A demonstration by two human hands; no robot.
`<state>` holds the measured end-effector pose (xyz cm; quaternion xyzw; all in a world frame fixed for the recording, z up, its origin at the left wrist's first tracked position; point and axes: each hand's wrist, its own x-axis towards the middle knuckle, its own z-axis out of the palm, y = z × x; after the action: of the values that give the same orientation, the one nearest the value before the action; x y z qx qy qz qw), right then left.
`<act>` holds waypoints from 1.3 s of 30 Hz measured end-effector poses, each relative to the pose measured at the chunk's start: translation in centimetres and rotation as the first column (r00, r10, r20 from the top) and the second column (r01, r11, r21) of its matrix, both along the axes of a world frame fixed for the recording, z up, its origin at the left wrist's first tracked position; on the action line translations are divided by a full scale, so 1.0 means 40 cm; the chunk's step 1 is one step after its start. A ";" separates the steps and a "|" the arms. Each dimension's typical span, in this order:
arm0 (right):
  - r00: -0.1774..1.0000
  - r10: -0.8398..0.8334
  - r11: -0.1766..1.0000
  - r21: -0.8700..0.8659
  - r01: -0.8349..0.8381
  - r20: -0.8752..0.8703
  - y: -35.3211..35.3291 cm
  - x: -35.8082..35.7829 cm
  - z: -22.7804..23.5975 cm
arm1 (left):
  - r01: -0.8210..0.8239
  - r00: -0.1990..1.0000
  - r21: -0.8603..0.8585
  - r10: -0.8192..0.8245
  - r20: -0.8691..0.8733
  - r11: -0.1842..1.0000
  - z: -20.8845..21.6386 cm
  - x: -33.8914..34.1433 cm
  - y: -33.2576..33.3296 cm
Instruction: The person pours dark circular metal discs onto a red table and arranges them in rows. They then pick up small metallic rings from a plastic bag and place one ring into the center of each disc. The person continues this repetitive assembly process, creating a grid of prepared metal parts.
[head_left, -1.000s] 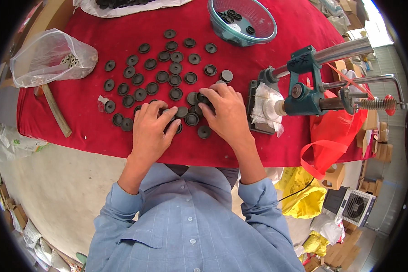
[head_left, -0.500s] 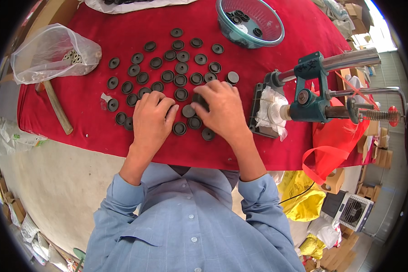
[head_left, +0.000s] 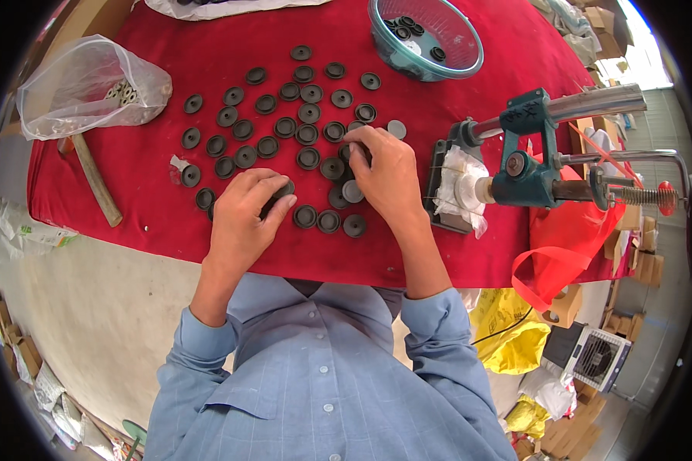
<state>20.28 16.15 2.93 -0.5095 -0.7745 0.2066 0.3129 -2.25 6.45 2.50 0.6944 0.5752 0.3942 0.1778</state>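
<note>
Many round dark grey caps (head_left: 307, 134) with raised rims lie spread over a red tablecloth (head_left: 231, 46). Between the thumb and fingers of my left hand (head_left: 242, 211) is a dark cap (head_left: 284, 189), tilted and partly covered. My right hand (head_left: 384, 169) is curled at the right side of the spread, its fingertips closed round a dark round cap that they mostly hide. Just below those fingers a lighter grey disc (head_left: 352, 191) rests against a cap (head_left: 337, 198). Another pale grey disc (head_left: 396, 129) lies beyond the right hand.
On the right stands a green hand press (head_left: 523, 154) with a white-wrapped base. A teal basket (head_left: 457, 69) with several caps is at the back. To the left are a plastic bag (head_left: 61, 92) of small rings and a hammer (head_left: 96, 180). A red bag (head_left: 565, 238) hangs by the press.
My left hand has drawn slightly left and nearer, a cap now showing in its fingers. The right hand has shifted slightly right and farther, uncovering a cap; the grey disc below it has moved right.
</note>
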 end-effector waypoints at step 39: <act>0.993 0.047 0.994 -0.102 -0.036 0.108 -0.173 0.140 0.032 | 0.171 0.956 0.109 -0.138 -0.257 0.979 -0.035 0.118 0.081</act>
<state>25.90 9.24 4.21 -0.5188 -0.7897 0.2231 0.2397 2.46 9.69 1.11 0.7912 0.5099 0.3258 0.0889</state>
